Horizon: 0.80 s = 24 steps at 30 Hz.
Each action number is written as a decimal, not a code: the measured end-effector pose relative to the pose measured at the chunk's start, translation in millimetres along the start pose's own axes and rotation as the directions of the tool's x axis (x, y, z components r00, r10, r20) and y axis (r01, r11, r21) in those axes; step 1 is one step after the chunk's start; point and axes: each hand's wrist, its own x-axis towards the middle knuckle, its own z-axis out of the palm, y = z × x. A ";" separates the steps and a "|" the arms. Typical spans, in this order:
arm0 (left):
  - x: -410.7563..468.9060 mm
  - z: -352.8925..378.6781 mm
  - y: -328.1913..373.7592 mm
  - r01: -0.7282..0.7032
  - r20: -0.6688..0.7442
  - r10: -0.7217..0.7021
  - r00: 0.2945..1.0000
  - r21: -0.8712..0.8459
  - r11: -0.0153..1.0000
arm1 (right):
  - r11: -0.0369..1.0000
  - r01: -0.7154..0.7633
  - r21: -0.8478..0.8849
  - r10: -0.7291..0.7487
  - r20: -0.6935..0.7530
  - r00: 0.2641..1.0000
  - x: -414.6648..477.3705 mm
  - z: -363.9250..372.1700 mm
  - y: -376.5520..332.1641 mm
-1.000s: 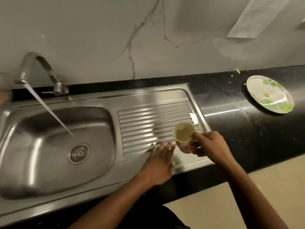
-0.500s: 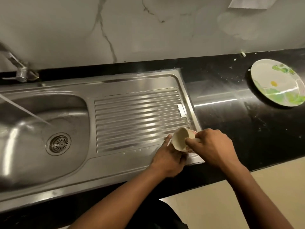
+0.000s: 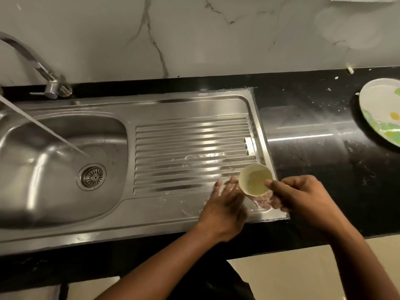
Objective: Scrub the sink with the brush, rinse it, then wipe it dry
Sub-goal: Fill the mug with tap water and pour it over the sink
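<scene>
While the tap (image 3: 49, 83) runs a thin stream (image 3: 43, 128) into the basin (image 3: 65, 191) at the far left, I have both hands low at the near right corner of the drainboard (image 3: 190, 144). The right hand (image 3: 303, 198) is curled round a small cup (image 3: 256, 180), thumb hooked over the rim and fingers wrapped on the patterned wall. The cup leans with its mouth up and to the left, and a pale liquid shows inside. The left hand (image 3: 225, 204) lies flat on the steel just left of the cup, fingers straight, holding nothing. It is blurred, so I can't tell whether its fingertips touch the rim or only sit beside it.

The sink (image 3: 129, 221) fills the left and middle of my view, set into the black counter (image 3: 324, 148). Whitish wet streaks (image 3: 203, 158) lie on the ribs just beyond the left fingers. I see no brush and no cloth.

I read this as rinsing the drainboard by cup and palm. What matters next is direction. The ribs run left to right, the basin and its drain (image 3: 92, 176) lie to the left of both hands, and the left hand is the nearer one. A sweep along the ribs toward the left should carry water home. The sink's right edge is just beside the cup, so any tip that way would likely wet the counter. The plate (image 3: 381, 111) sits well apart.
</scene>
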 end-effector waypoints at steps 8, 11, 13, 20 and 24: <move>20.9 -1.8 -8.7 0.027 -0.025 -0.026 0.999 0.069 0.997 | 0.947 -0.036 -0.319 -0.006 -0.131 0.991 -6.2 -10.4 6.2; -4.4 -7.4 -37.9 0.159 -0.063 -0.156 0.986 0.053 0.986 | 0.972 -0.015 -0.235 -0.021 -0.149 0.989 1.0 -0.2 7.0; -30.3 -11.1 -62.0 0.287 -0.100 -0.284 0.953 0.016 0.958 | 0.988 -0.011 -0.154 -0.013 -0.151 0.989 7.0 10.8 6.0; -101.5 -30.4 -133.6 0.633 -0.153 -0.621 0.769 0.039 0.774 | 0.999 0.040 0.000 -0.039 -0.144 0.989 26.3 39.2 1.6; -66.2 -29.4 -96.3 0.578 -0.180 -0.572 0.800 -0.024 0.816 | 0.999 0.046 0.018 -0.042 -0.156 0.987 27.2 37.3 3.3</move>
